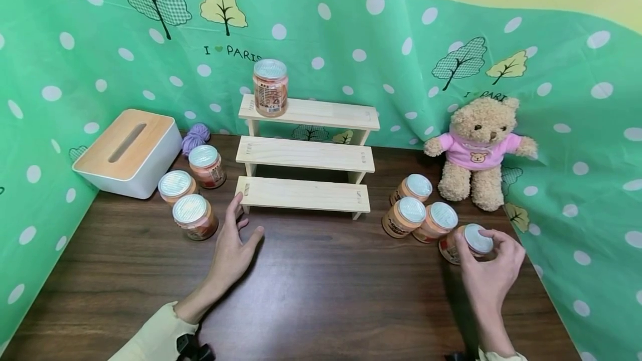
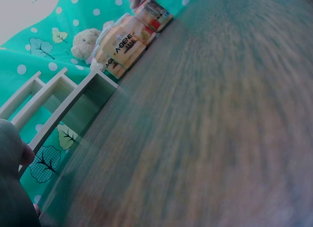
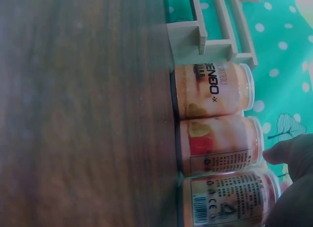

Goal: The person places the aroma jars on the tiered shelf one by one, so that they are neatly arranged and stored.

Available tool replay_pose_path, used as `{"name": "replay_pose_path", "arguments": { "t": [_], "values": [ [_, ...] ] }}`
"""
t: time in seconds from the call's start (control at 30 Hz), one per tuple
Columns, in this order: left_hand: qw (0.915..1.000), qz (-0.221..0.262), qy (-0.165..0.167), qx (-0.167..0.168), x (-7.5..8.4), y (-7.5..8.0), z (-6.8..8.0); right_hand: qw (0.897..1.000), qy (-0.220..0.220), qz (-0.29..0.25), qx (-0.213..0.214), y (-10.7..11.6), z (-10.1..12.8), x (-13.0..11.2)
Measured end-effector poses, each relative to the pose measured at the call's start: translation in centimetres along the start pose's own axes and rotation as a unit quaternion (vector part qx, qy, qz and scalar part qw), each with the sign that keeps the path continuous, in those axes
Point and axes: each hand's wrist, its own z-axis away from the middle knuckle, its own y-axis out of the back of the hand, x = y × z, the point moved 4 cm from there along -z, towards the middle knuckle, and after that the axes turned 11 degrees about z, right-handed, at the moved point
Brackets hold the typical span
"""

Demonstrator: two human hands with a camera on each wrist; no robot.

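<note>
Held out from the lower left with the left hand [image 1: 234, 252], thumb set apart from the fingers, fingertips at the left end of the lowest step of the rack [image 1: 306, 152]. Held out at the right with the right hand [image 1: 494, 272], bent down from above over the front jar [image 1: 477, 240]. Clad at the left forearm in a pale sleeve [image 1: 155, 333].

Placed at a dark wood-grain table [image 1: 321, 299], backed by a green cloth [image 1: 321, 38] with white dots and printed trees. Set at the back with the pale three-step rack, bearing a top jar [image 1: 271, 91] near its upper left end. Furnished on the left with a tissue box [image 1: 150, 169], purple yarn [image 1: 195, 137] and three left jars [image 1: 195, 219]; on the right with a bear [image 1: 478, 155] in pink and three right jars [image 1: 399, 220] standing close together.

Grasping the front jar by its lid between right thumb and fingers, just beside the three right jars. Relaxed and unclenched in the left; cannot tell whether touching the step.
</note>
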Motion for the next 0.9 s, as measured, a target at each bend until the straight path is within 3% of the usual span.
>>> {"name": "replay_pose_path", "arguments": {
  "t": [0.13,0.23,0.53,0.9],
  "values": [
    [1.0000,0.000,0.006,0.000,-1.3,0.0,0.0,0.999,-0.040,0.018,-0.019,-0.1,0.2,0.6],
    [0.9999,0.003,0.010,0.000,-1.3,0.0,-0.1,0.997,-0.065,0.024,-0.031,-0.3,0.2,1.1],
    [0.9998,0.012,0.014,-0.004,1.3,-0.1,0.0,0.996,-0.085,-0.016,-0.020,-0.4,0.4,1.8],
    [0.9999,0.014,-0.001,-0.002,-1.2,0.0,0.0,0.989,-0.127,-0.075,0.014,-0.2,0.2,2.4]
  ]
}}
